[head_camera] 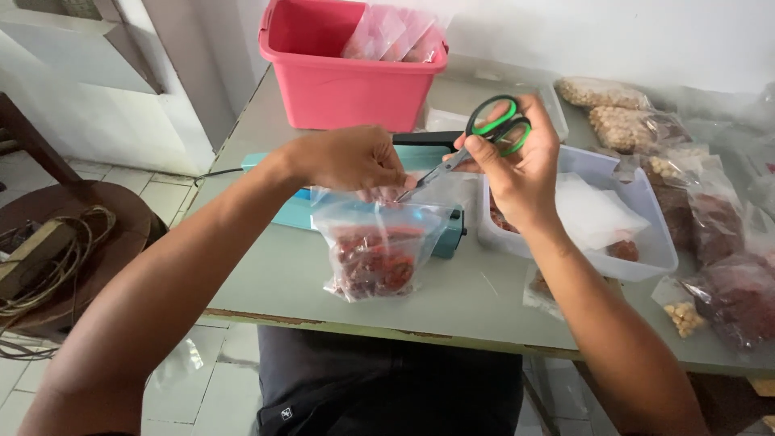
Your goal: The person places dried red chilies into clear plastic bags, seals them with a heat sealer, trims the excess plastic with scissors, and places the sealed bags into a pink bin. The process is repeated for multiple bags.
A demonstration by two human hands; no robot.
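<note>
Scissors trimming the top of a filled clear plastic bag at the bench.

The left hand (349, 157) pinches the upper edge of the clear bag (374, 250), which stands on the grey-green bench (266, 266) in front of a teal heat sealer (295, 211); the right hand (523, 165) grips green-and-black scissors (476, 145), blades at that edge. The film looks thin, limp and slippery, the dark red contents lumpy and light, so holding the taut top strip suits it. A pink tub (339, 81) stands behind.
</note>
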